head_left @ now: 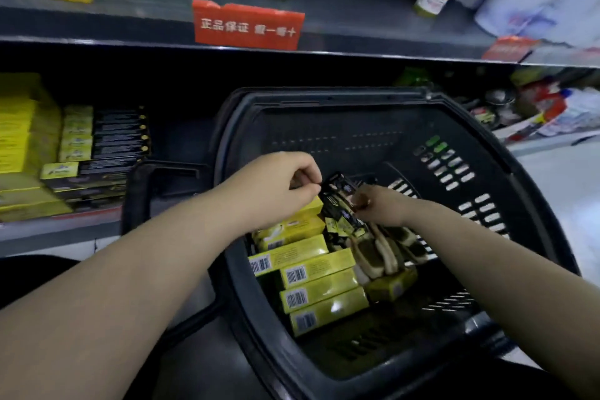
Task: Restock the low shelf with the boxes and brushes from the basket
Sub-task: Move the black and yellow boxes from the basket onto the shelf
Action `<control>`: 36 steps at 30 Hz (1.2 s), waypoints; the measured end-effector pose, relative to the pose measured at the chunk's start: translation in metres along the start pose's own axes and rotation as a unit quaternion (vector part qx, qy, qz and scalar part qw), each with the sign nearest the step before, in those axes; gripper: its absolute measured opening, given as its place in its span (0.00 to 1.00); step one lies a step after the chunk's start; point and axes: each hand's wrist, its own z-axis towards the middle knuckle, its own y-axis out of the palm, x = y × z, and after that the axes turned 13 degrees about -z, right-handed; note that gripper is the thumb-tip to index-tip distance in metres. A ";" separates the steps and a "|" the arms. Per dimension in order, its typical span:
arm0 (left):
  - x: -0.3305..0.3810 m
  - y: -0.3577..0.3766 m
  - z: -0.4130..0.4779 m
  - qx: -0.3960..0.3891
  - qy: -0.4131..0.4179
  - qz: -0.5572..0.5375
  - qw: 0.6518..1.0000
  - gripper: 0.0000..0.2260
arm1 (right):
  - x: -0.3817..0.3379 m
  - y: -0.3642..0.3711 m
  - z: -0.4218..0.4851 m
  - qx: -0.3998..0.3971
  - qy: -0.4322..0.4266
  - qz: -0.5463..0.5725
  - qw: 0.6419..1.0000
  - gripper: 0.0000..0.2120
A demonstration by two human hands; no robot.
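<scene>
A dark plastic basket (506,191) stands in front of the low shelf (81,227). Inside it lie several yellow boxes (311,289) with barcodes, some brushes (383,253) with pale handles, and black packets. Both of my hands reach into the basket. My left hand (285,185) pinches the top left corner of a black packet (337,195). My right hand (380,208) grips the same packet from its right side. The packet is tilted, lifted a little above the boxes.
On the low shelf at left stand stacks of yellow boxes (19,146) and black boxes (113,146). A red label (248,24) hangs on the upper shelf edge. Bottles and packs fill the upper shelf. Mixed goods (545,107) lie at right. The basket's handle (143,191) hangs toward the shelf.
</scene>
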 end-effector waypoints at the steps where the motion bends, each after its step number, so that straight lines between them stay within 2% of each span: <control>1: 0.000 0.003 0.005 0.003 -0.008 -0.016 1.000 0.03 | 0.007 0.006 0.011 -0.005 0.026 -0.012 1.000 0.19; 4: -0.001 0.009 0.015 0.025 -0.026 -0.055 0.998 0.02 | 0.022 0.018 0.046 0.014 0.071 -0.036 0.997 0.26; 7: -0.002 0.015 0.019 0.022 -0.044 -0.064 0.997 0.03 | 0.025 0.025 0.074 0.029 0.088 -0.009 0.996 0.26; 11: -0.004 0.020 0.020 0.000 -0.078 -0.062 0.995 0.03 | 0.022 0.033 0.098 0.023 0.064 -0.015 0.998 0.28; 14: -0.004 0.019 0.021 0.005 -0.100 -0.068 0.993 0.04 | 0.023 0.024 0.094 0.054 0.028 -0.114 0.992 0.27; 16: -0.004 0.019 0.023 0.020 -0.115 -0.072 0.991 0.06 | 0.021 0.007 0.080 0.090 -0.010 -0.115 0.989 0.25; 19: -0.005 0.023 0.026 0.056 -0.150 -0.102 0.982 0.14 | 0.008 -0.028 0.047 0.137 -0.046 0.048 0.988 0.11; 21: -0.005 0.029 0.028 0.065 -0.187 -0.129 0.972 0.24 | -0.009 -0.048 0.023 0.112 -0.070 0.208 0.969 0.08; 23: -0.005 0.037 0.030 0.060 -0.212 -0.153 0.963 0.29 | -0.030 -0.055 0.004 0.083 -0.101 0.313 0.941 0.10; 27: -0.007 0.044 0.037 0.077 -0.215 -0.213 0.950 0.23 | -0.056 -0.057 -0.013 0.060 -0.161 0.338 0.926 0.16; 28: -0.008 0.044 0.039 0.090 -0.222 -0.225 0.944 0.22 | -0.051 -0.059 -0.011 0.050 -0.159 0.358 0.919 0.18; 30: -0.009 0.043 0.040 0.099 -0.235 -0.234 0.938 0.20 | -0.027 -0.060 0.005 0.060 -0.103 0.399 0.909 0.20; 31: -0.010 0.043 0.039 0.093 -0.238 -0.237 0.937 0.20 | -0.012 -0.056 0.017 0.082 -0.054 0.386 0.917 0.19; 33: -0.010 0.042 0.038 0.079 -0.239 -0.249 0.935 0.20 | 0.018 -0.037 0.043 0.116 0.043 0.271 0.954 0.14; 34: -0.010 0.041 0.038 0.073 -0.242 -0.257 0.933 0.21 | 0.031 -0.025 0.055 0.106 0.070 0.193 0.973 0.14; 36: -0.011 0.041 0.038 0.063 -0.243 -0.270 0.930 0.20 | 0.045 0.003 0.068 0.021 0.082 0.056 0.995 0.25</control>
